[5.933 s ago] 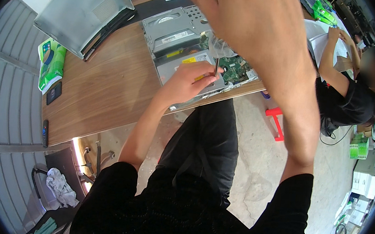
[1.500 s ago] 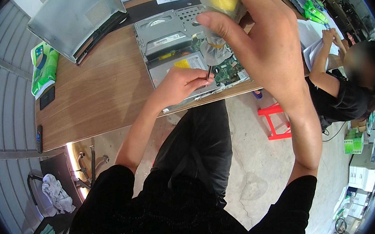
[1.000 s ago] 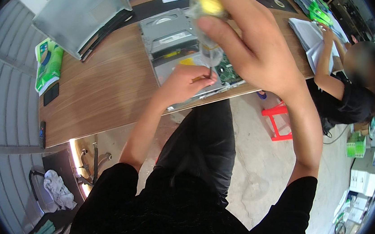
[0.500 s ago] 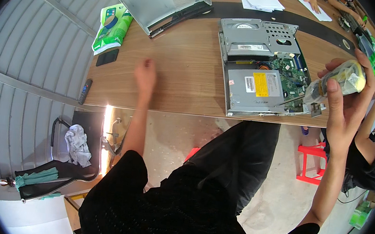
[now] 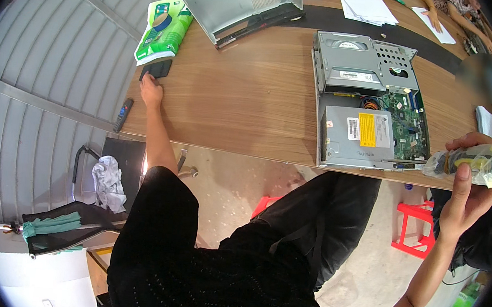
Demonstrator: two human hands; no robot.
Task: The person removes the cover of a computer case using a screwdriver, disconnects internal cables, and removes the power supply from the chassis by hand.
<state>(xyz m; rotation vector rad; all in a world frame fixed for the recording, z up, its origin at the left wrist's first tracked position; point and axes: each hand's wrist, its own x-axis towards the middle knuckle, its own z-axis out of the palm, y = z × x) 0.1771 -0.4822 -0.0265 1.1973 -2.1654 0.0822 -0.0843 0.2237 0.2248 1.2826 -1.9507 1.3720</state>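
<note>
My right hand [image 5: 470, 193] is closed around a screwdriver [image 5: 464, 165] at the right end of the table. Its yellow and dark handle is wrapped in clear plastic, and the thin shaft points left over the near right corner of an opened computer case [image 5: 349, 157]. A drive, a silver box with a yellow label and a green circuit board [image 5: 410, 125] show inside the case. Far to the left, my left hand [image 5: 152, 92] has its fingers drawn together at the near edge of a flat black phone-like object [image 5: 158, 69], touching it; its fingertips are partly hidden.
A metal cover [image 5: 231, 4] stands at the back. Beside it lies a green package [image 5: 171, 37] with a roll of tape [image 5: 162, 22] on it. A remote control [image 5: 123, 115] is at the left edge. Paper sheets [image 5: 364, 5] lie at the back, and other people sit at the right.
My left hand has moved left to the flat black object. My right hand has lowered toward me with the screwdriver, away from the circuit board. The whole view has shifted slightly.
</note>
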